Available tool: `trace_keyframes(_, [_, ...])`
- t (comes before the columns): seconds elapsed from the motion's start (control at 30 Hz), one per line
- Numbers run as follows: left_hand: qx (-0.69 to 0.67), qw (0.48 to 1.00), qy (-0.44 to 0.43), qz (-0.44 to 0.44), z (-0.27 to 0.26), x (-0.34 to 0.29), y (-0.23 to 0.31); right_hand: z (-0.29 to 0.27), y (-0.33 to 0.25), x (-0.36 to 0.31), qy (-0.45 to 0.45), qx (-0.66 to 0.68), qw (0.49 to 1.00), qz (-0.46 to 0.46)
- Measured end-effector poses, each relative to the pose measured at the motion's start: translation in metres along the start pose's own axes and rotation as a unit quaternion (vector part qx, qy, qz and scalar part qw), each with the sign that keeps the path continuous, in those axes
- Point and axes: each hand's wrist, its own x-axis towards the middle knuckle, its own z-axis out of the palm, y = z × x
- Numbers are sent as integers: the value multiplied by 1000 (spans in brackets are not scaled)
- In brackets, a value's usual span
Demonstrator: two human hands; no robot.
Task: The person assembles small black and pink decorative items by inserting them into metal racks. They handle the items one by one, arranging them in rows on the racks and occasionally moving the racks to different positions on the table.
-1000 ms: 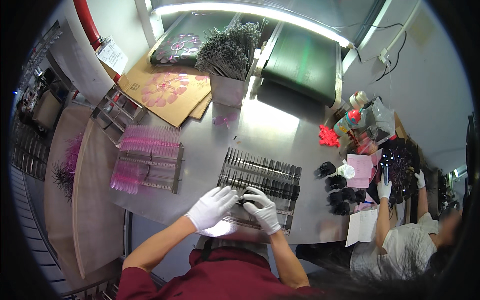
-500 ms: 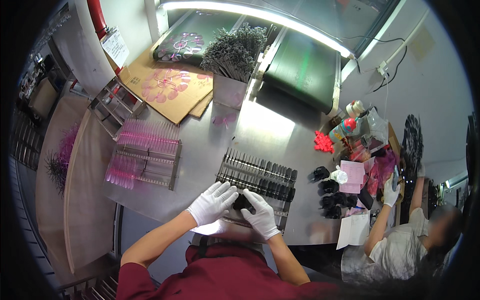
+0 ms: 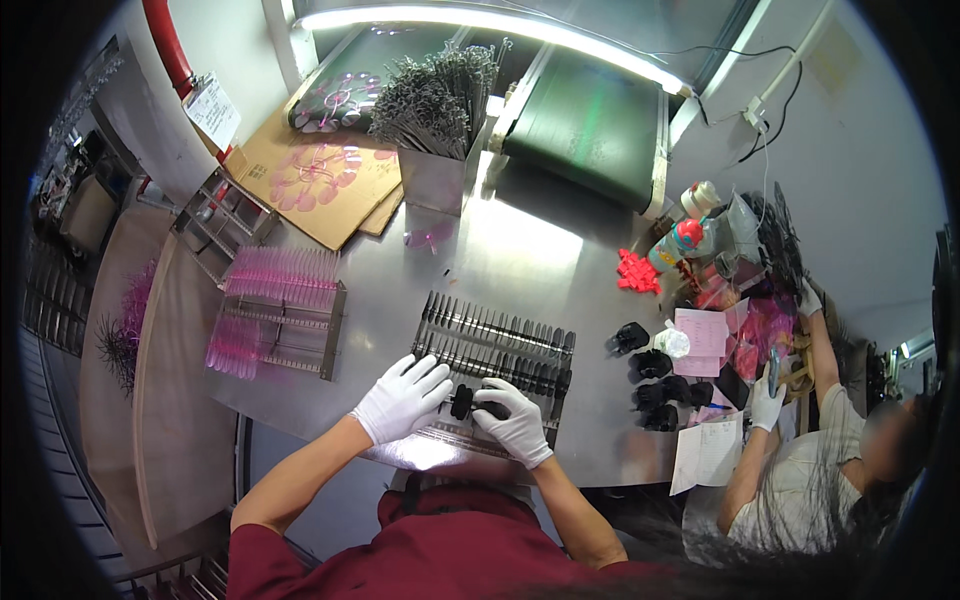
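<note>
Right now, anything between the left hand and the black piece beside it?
Nothing visible. The black piece shows just right of the left hand; whether they touch isn't clear. The right hand is on the piece's other side.

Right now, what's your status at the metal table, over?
Left white-gloved hand: fingers outstretched beside small black rounded piece. Right white-gloved hand: fingers curled at it, grip unclear. Silver metal rack with thin black pieces beneath and beyond both.
</note>
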Motion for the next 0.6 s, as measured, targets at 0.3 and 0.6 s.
trace_keyframes(0.3, [21, 996, -80, 19, -5, 15, 8, -8, 0, -14, 16, 110, 990, 84])
trace_keyframes(0.6, [-39, 990, 107, 83, 50, -10, 44, -21, 1, -22, 113, 384, 878, 262])
